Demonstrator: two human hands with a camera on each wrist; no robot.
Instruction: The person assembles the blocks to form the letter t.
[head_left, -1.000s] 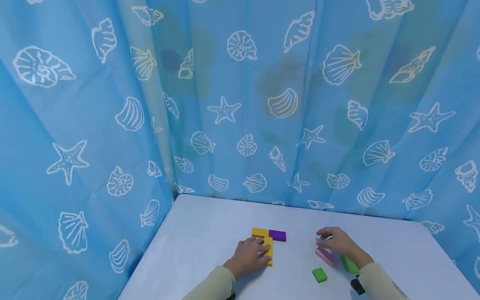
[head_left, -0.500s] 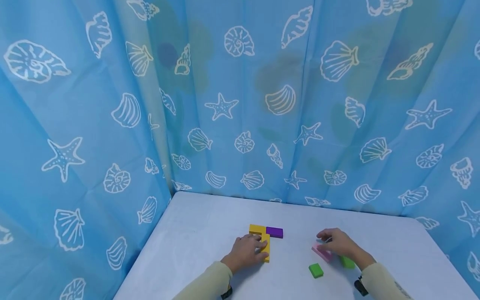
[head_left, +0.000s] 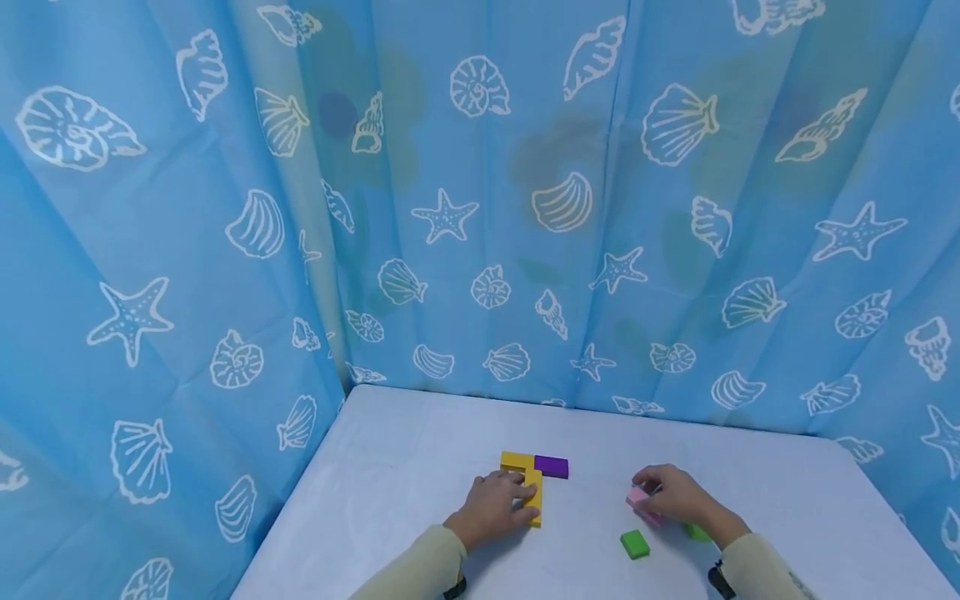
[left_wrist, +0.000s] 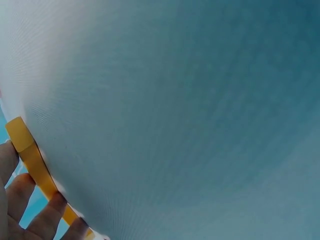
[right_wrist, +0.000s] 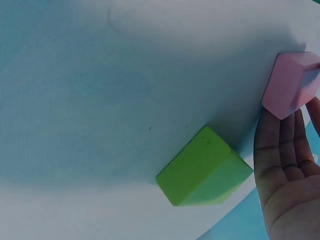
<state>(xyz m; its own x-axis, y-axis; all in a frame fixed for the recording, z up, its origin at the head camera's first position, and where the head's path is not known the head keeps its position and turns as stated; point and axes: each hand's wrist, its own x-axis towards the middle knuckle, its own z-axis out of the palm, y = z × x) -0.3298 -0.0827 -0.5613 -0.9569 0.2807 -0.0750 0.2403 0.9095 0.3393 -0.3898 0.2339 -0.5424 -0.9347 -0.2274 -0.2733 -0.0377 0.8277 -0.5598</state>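
Pink block (head_left: 638,499) sits on the tabletop (head_left: 420,442) right of the yellow-purple cluster, my right-hand fingers (right_wrist: 280,150) clamped on it, left fingers (head_left: 519,493) flat pinning the yellow block (head_left: 534,492); next, lift and align.

Pink block (head_left: 640,498) now raised in right hand (head_left: 675,495)

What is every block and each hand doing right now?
Left hand: rests on the yellow block, fingers on it.
Yellow block: flat on the table, touching the purple block.
Purple block: flat, untouched.
Right hand: holds the pink block.
Pink block: tilted in the fingers.
Green block: flat, alone.
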